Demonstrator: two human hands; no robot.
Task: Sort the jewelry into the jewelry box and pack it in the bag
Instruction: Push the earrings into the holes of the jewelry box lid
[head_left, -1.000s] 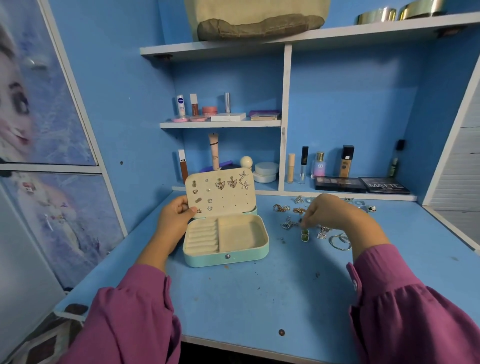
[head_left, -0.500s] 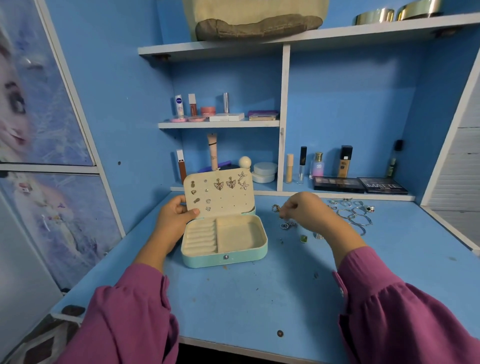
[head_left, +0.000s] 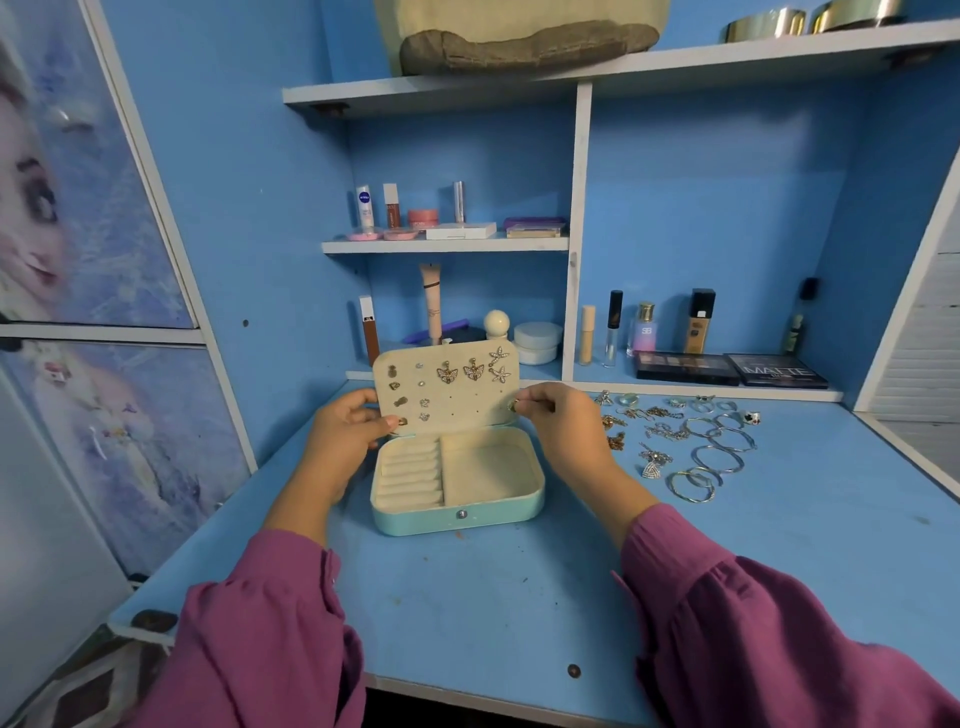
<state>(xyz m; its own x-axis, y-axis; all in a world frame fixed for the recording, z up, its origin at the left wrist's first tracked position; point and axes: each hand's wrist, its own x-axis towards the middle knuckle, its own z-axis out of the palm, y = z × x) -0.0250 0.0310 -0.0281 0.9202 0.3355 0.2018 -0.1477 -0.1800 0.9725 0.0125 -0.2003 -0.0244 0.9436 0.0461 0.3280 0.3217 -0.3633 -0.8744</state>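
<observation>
— Where's the piece you're about to set?

— Pinched in my right hand (head_left: 561, 431), fingertips (head_left: 524, 402) closed narrowly on a small gold earring (head_left: 513, 406). It is touching the lower right edge of the earring panel (head_left: 452, 384) inside the raised lid of the jewelry box (head_left: 457, 467).

— And the other hand?

— My left hand (head_left: 345, 441) grips the panel's left edge, thumb on its face, steadying the lid upright. The open holes lie just left of the earring, so I judge the move is a short push toward the far side, into the panel.

— Which hand is nearer the loose pile?

— The right. The rest of the jewelry (head_left: 685, 441) lies on the desk (head_left: 519, 597) to the right of the box: bangles, chains, rings.

— Anything you can't make out?

— The earring's post and which hole it meets; my fingers cover that. The tray's compartments look bare. The bag (head_left: 519, 36) on the far top shelf is cut off by the frame.
</observation>
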